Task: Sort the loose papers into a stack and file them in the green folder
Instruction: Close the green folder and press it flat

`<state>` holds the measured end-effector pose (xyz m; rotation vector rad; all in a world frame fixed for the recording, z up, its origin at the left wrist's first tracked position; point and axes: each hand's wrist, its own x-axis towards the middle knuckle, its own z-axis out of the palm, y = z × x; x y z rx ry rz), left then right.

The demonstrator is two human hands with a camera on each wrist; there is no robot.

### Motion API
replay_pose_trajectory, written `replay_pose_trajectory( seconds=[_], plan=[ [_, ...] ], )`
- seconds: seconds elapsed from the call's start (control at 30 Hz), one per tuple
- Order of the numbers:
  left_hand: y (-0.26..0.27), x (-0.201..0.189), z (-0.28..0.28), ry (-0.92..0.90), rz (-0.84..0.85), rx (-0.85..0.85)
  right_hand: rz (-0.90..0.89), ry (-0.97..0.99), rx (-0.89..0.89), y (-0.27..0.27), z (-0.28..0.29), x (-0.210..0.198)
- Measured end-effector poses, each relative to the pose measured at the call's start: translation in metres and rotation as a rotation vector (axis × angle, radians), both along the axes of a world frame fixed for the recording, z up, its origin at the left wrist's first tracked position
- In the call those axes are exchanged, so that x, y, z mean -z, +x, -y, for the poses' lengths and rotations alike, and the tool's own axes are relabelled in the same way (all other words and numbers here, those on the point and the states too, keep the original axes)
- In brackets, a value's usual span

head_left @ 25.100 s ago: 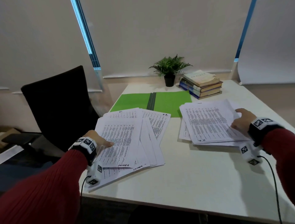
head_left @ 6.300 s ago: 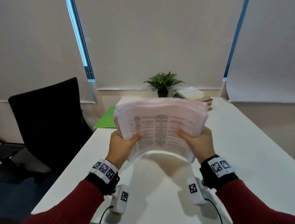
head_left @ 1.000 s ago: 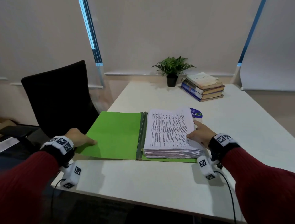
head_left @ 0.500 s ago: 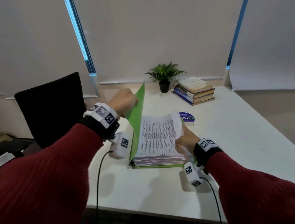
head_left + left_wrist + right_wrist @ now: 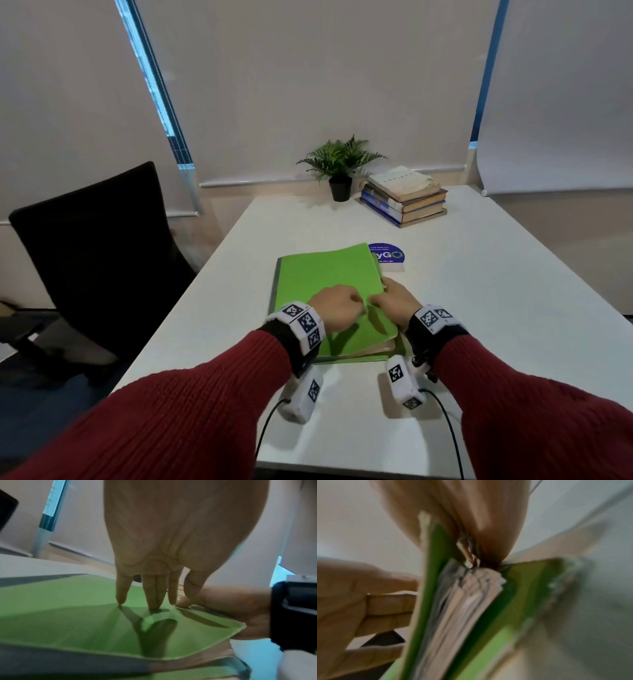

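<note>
The green folder (image 5: pixel 325 270) lies shut on the white table, with the paper stack (image 5: pixel 376 349) inside and showing only as a pale edge at its near right corner. My left hand (image 5: pixel 337 308) stands over the cover and presses its straight fingertips (image 5: pixel 150 601) down on the green folder cover (image 5: pixel 68 615). My right hand (image 5: pixel 394 301) is at the cover's right edge: the thumb lies on top and the fingers are tucked under, against the papers (image 5: pixel 464 608). The right wrist view is blurred.
A round blue sticker (image 5: pixel 388 255) lies on the table (image 5: pixel 479 308) just past the folder. Farther back stand a small potted plant (image 5: pixel 340 171) and a pile of books (image 5: pixel 404 195). A black chair (image 5: pixel 92 246) is at the table's left side.
My left hand swung the folder's left cover up and over onto the stack, so the folder is now shut. My right hand stayed at the stack's right edge and now has the cover over its fingers.
</note>
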<state>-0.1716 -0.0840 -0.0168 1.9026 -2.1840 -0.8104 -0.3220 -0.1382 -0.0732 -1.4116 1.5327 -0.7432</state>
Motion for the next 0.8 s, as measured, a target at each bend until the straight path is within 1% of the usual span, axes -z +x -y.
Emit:
replay_pose_trajectory(
  seconds=[0.03,0.1,0.17,0.27,0.37,0.53,0.6,0.7,0.73,0.8],
  plan=[
    [0.006,0.002,-0.003,-0.002,-0.018,0.009,-0.038,-0.045,-0.024,0.0,0.0,0.006],
    [0.02,0.007,-0.013,-0.006,-0.016,0.017,-0.054,-0.067,-0.048,0.006,-0.004,0.007],
    [0.034,0.017,-0.023,-0.008,0.083,0.009,-0.156,-0.046,0.0,0.016,-0.004,0.009],
    [0.052,0.032,-0.037,0.042,0.274,-0.069,-0.407,0.007,0.093,0.031,-0.009,0.006],
    [0.058,0.044,-0.046,0.055,0.376,-0.091,-0.493,0.013,0.1,0.039,-0.01,0.005],
    [0.055,0.052,-0.047,0.045,0.371,-0.111,-0.598,-0.006,0.065,0.04,-0.025,0.003],
    [0.053,0.052,-0.052,0.047,0.359,-0.09,-0.584,-0.013,0.049,0.031,-0.036,0.002],
    [0.051,0.056,-0.058,0.023,0.35,-0.078,-0.477,-0.017,0.012,0.017,-0.06,0.0],
    [0.05,0.058,-0.058,0.017,0.35,-0.08,-0.437,-0.036,0.01,0.013,-0.072,0.001],
    [0.047,0.061,-0.057,0.005,0.355,-0.085,-0.345,-0.139,0.032,0.008,-0.098,0.0]
  ],
)
